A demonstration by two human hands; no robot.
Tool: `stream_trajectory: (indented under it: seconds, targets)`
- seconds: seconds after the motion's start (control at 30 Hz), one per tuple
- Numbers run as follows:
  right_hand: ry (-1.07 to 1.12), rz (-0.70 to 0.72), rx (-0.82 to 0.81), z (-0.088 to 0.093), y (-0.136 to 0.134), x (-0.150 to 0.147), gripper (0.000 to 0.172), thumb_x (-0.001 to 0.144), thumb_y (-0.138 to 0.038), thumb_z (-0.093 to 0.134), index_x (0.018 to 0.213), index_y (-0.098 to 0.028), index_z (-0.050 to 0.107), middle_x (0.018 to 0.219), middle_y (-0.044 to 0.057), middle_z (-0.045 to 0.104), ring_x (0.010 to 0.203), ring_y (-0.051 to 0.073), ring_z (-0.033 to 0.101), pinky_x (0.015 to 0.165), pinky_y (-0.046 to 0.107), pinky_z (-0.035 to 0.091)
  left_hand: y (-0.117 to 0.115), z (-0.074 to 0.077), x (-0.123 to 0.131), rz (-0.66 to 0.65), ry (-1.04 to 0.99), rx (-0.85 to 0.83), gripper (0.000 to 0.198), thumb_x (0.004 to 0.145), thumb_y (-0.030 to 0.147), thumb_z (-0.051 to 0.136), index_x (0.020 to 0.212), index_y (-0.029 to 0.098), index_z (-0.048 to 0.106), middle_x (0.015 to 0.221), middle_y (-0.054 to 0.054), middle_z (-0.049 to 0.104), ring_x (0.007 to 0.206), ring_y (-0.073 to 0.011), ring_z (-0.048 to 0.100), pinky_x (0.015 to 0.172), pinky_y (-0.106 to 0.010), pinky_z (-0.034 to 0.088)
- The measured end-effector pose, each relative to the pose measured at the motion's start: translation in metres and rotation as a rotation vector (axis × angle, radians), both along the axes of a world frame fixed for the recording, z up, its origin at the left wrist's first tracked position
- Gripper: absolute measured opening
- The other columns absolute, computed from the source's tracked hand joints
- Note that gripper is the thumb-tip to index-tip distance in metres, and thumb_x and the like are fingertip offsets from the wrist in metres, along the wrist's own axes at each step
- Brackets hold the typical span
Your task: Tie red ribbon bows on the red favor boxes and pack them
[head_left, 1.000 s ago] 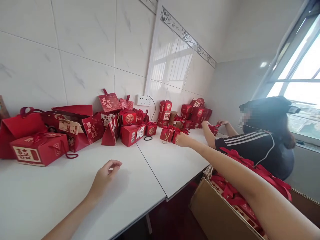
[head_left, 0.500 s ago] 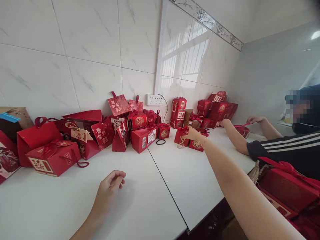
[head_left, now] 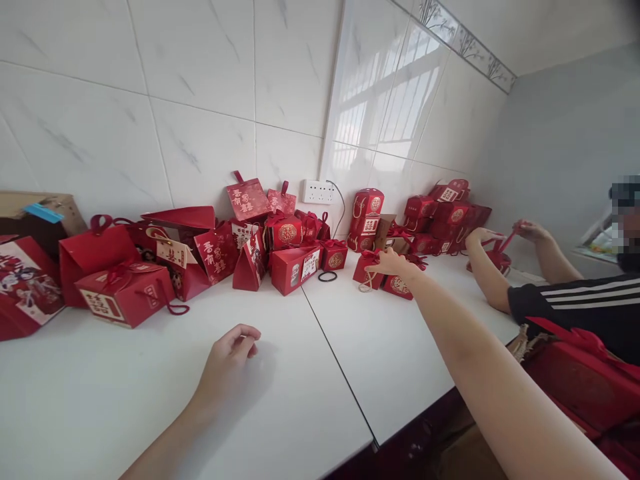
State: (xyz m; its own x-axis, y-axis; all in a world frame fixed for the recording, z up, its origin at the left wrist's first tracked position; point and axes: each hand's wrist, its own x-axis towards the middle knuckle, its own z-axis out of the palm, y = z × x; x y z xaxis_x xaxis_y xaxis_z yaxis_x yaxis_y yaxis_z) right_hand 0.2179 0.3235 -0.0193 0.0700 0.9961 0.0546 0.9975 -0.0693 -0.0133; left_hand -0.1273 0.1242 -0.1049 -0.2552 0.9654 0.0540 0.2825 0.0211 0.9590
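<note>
My left hand point(head_left: 234, 353) hovers over or rests on the white table point(head_left: 295, 400), its fingers curled together with nothing in them. Further off, my right hand point(head_left: 393, 262) reaches to a small red box point(head_left: 364, 273) with a ribbon and a cord loop. The fingers are closed at its top. Right beside it lies another red box point(head_left: 399, 287) with gold print. A black ring point(head_left: 327, 276) lies left of these boxes, near a small ribboned red box point(head_left: 333, 255).
Many red gift boxes point(head_left: 127, 293) line the wall at the left, with more red boxes point(head_left: 453, 217) stacked at the back right. A person's hands point(head_left: 530, 230) hold a red ribbon at right. A large red box point(head_left: 580, 380) stands at the lower right.
The camera view has turned slightly, shifting the scene. My hands keep nearly the same poses. The other person's hands have lifted the ribbon above a red box.
</note>
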Motion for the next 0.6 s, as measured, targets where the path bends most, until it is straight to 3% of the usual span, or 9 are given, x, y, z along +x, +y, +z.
stream_trajectory:
  seconds: [0.17, 0.37, 0.6]
  targets:
    - [-0.029, 0.028, 0.052, -0.002, -0.003, 0.003, 0.068, 0.075, -0.054, 0.056, 0.128, -0.016, 0.037, 0.134, 0.018, 0.038, 0.127, 0.032, 0.035, 0.1, 0.049, 0.03, -0.002, -0.002, 0.004, -0.068, 0.001, -0.031, 0.021, 0.068, 0.04, 0.051, 0.072, 0.021, 0.059, 0.061, 0.0, 0.055, 0.059, -0.0161, 0.051, 0.052, -0.025, 0.038]
    - [-0.022, -0.008, 0.033, -0.009, 0.011, 0.003, 0.069, 0.069, -0.056, 0.061, 0.122, -0.015, 0.044, 0.129, 0.018, 0.046, 0.119, 0.034, 0.045, 0.097, 0.05, 0.034, -0.002, -0.002, 0.005, -0.084, -0.052, -0.061, 0.02, 0.069, 0.039, 0.051, 0.072, 0.021, 0.058, 0.06, 0.001, 0.051, 0.054, -0.0143, 0.048, 0.044, -0.022, 0.031]
    - [0.011, -0.014, 0.075, -0.011, 0.028, 0.009, 0.092, 0.057, -0.059, 0.069, 0.131, -0.012, 0.038, 0.128, 0.025, 0.046, 0.117, 0.04, 0.046, 0.091, 0.051, 0.037, 0.0, -0.003, 0.003, -0.043, -0.072, -0.058, 0.015, 0.068, 0.033, 0.05, 0.067, 0.021, 0.058, 0.057, 0.0, 0.052, 0.058, -0.0166, 0.052, 0.042, -0.021, 0.031]
